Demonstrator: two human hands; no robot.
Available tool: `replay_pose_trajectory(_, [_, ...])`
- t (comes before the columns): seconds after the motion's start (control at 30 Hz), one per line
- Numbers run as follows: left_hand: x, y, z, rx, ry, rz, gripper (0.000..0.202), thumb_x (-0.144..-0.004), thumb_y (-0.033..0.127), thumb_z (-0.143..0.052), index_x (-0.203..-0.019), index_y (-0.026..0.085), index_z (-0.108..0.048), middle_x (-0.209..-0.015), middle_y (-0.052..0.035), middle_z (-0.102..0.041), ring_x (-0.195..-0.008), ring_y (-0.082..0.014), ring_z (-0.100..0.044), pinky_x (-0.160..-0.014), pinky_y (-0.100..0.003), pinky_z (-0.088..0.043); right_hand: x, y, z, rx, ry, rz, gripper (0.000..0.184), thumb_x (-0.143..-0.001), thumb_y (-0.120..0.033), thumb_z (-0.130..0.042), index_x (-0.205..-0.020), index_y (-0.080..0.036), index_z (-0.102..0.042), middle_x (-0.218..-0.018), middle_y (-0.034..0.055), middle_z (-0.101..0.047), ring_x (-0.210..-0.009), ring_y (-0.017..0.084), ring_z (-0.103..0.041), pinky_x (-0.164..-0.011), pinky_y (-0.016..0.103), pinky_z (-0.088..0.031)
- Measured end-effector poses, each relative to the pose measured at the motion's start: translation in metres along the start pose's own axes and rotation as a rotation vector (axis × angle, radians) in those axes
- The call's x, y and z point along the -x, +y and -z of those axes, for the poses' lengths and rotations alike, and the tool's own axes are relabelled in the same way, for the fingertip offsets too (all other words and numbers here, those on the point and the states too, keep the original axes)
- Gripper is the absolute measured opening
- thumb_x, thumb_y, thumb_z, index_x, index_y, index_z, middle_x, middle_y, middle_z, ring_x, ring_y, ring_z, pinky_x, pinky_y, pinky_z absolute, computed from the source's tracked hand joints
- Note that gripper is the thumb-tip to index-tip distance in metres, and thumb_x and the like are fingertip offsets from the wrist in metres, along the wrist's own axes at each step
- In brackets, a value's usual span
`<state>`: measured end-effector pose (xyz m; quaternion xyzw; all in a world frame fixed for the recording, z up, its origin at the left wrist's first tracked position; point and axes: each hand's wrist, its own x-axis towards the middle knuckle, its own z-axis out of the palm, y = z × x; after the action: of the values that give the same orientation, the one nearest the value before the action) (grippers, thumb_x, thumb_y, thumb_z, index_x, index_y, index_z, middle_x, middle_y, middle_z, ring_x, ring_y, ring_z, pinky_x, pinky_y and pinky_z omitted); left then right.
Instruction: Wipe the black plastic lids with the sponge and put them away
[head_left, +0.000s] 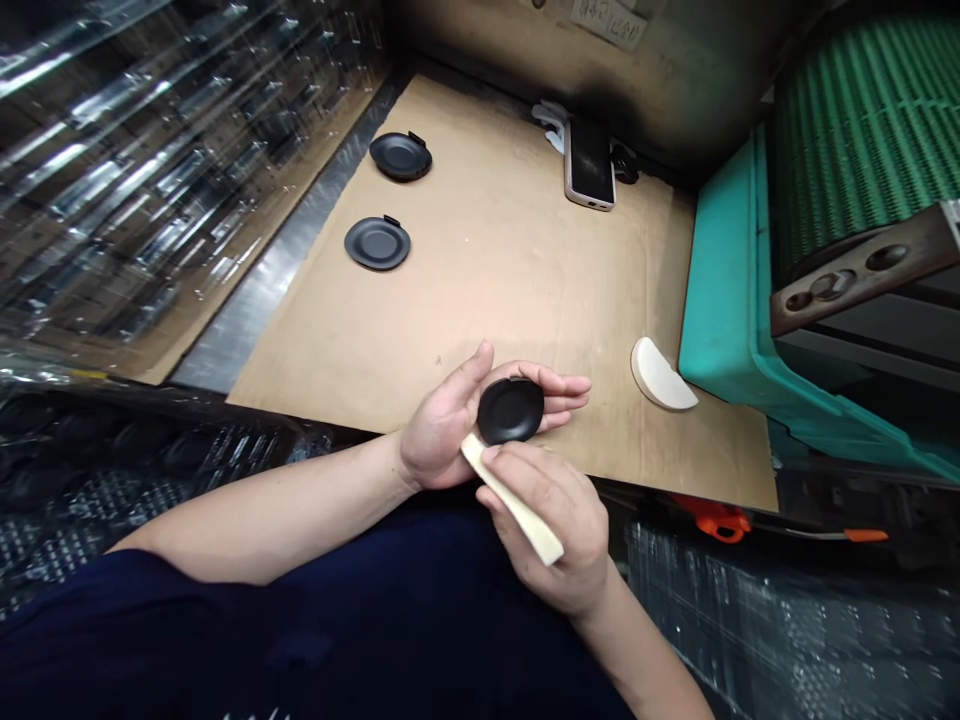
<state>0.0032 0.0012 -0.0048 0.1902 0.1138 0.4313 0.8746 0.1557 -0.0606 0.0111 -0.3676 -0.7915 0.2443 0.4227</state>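
Observation:
My left hand [448, 422] is turned palm up, fingers stretched out to the right. Across its palm and fingers rests a small black oval plastic dish-like part [511, 410], hollow side up. A cream-coloured sponge [517, 503] is pinched in my right hand [566, 525]. Its upper end is at the near edge of the black part, by my left palm; whether the two touch I cannot tell. Two similar black parts, one farther back [401, 156] and one nearer [378, 243], lie at the left of the cardboard-covered table [487, 280], each with a small tab.
A half-round white sponge [663, 376] lies beside a teal plastic bin [724, 260] on the right. Green ribbed machinery [862, 130] overhangs the bin. A phone [589, 165] is at the back. Clear plastic trays [172, 170] stand left. An orange-handled tool [862, 535] sits below the table edge.

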Motion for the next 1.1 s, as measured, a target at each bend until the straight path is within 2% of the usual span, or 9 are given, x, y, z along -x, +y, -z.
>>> replay_pose_trajectory(0.13, [0.000, -0.001, 0.000, 0.004, -0.042, -0.019, 0.071, -0.105, 0.058, -0.024, -0.118, 0.007, -0.070, -0.149, -0.0221, -0.056, -0.145, -0.0355, -0.047, -0.124, -0.050, -0.030, 0.000, 0.001, 0.011, 0.060, 0.029, -0.025, 0.046, -0.088, -0.006, -0.069, -0.131, -0.020, -0.063, -0.117, 0.0093, -0.075, -0.105, 0.022, -0.073, -0.087, 0.038, -0.063])
replay_pose_trajectory(0.3, [0.001, -0.005, 0.002, -0.030, -0.026, -0.009, 0.051, -0.105, 0.040, -0.034, -0.128, 0.009, -0.068, -0.152, -0.0194, -0.054, -0.146, -0.0349, -0.045, -0.124, -0.051, -0.029, -0.010, 0.013, 0.018, 0.253, 0.031, 0.052, 0.047, -0.089, -0.003, -0.067, -0.133, -0.019, -0.062, -0.122, 0.0117, -0.073, -0.106, 0.024, -0.071, -0.086, 0.041, -0.059])
replay_pose_trajectory(0.4, [0.001, -0.005, 0.005, -0.023, -0.011, 0.017, 0.047, -0.104, 0.036, -0.036, -0.130, 0.012, -0.067, -0.155, -0.0169, -0.050, -0.150, -0.0355, -0.038, -0.120, -0.052, -0.035, -0.014, 0.010, 0.023, 0.340, 0.025, 0.007, 0.044, -0.090, -0.004, -0.065, -0.132, -0.018, -0.063, -0.119, 0.0122, -0.073, -0.102, 0.024, -0.070, -0.085, 0.042, -0.057])
replay_pose_trajectory(0.57, [0.000, -0.006, 0.006, -0.013, -0.009, -0.042, 0.048, -0.104, 0.034, -0.035, -0.130, 0.009, -0.067, -0.151, -0.0189, -0.055, -0.146, -0.0336, -0.046, -0.124, -0.050, -0.030, -0.011, 0.003, 0.022, 0.225, -0.106, -0.058, 0.045, -0.090, -0.003, -0.065, -0.132, -0.017, -0.062, -0.118, 0.0103, -0.073, -0.101, 0.023, -0.069, -0.086, 0.039, -0.057])
replay_pose_trajectory(0.67, [0.000, -0.007, 0.006, -0.021, -0.009, -0.011, 0.047, -0.103, 0.035, -0.037, -0.130, 0.010, -0.067, -0.149, -0.0178, -0.057, -0.145, -0.0345, -0.047, -0.124, -0.051, -0.029, -0.012, 0.007, 0.018, 0.183, -0.023, -0.002, 0.046, -0.089, -0.002, -0.065, -0.132, -0.017, -0.062, -0.121, 0.0112, -0.072, -0.108, 0.024, -0.069, -0.091, 0.041, -0.057])
replay_pose_trajectory(0.77, [0.000, -0.007, 0.006, -0.019, 0.006, 0.016, 0.046, -0.103, 0.036, -0.038, -0.131, 0.013, -0.067, -0.152, -0.0160, -0.055, -0.149, -0.0346, -0.040, -0.123, -0.052, -0.030, -0.013, 0.008, 0.019, 0.291, 0.049, -0.022, 0.042, -0.090, -0.003, -0.065, -0.131, -0.016, -0.062, -0.118, 0.0123, -0.072, -0.106, 0.024, -0.069, -0.091, 0.042, -0.057])
replay_pose_trajectory(0.83, [0.000, -0.007, 0.007, -0.015, 0.002, 0.002, 0.046, -0.103, 0.036, -0.038, -0.131, 0.013, -0.067, -0.152, -0.0160, -0.054, -0.149, -0.0343, -0.040, -0.123, -0.052, -0.030, -0.012, 0.003, 0.021, 0.349, 0.012, -0.071, 0.040, -0.091, -0.004, -0.064, -0.130, -0.014, -0.063, -0.114, 0.0122, -0.072, -0.102, 0.024, -0.069, -0.087, 0.040, -0.057])
replay_pose_trajectory(0.97, [-0.001, -0.007, 0.006, -0.011, 0.010, -0.032, 0.048, -0.104, 0.036, -0.037, -0.130, 0.010, -0.067, -0.148, -0.0185, -0.058, -0.144, -0.0339, -0.048, -0.124, -0.051, -0.028, -0.009, -0.004, 0.021, 0.247, -0.099, -0.080, 0.041, -0.090, -0.003, -0.065, -0.130, -0.014, -0.063, -0.114, 0.0105, -0.073, -0.096, 0.021, -0.068, -0.082, 0.037, -0.057])
replay_pose_trajectory(1.1, [-0.001, -0.005, 0.005, 0.040, 0.018, 0.015, 0.052, -0.106, 0.040, -0.034, -0.132, 0.009, -0.066, -0.149, -0.0188, -0.057, -0.146, -0.0335, -0.045, -0.125, -0.050, -0.027, -0.011, 0.004, 0.018, 0.235, 0.039, -0.054, 0.045, -0.088, -0.002, -0.067, -0.131, -0.015, -0.063, -0.120, 0.0113, -0.071, -0.106, 0.023, -0.069, -0.091, 0.041, -0.058])
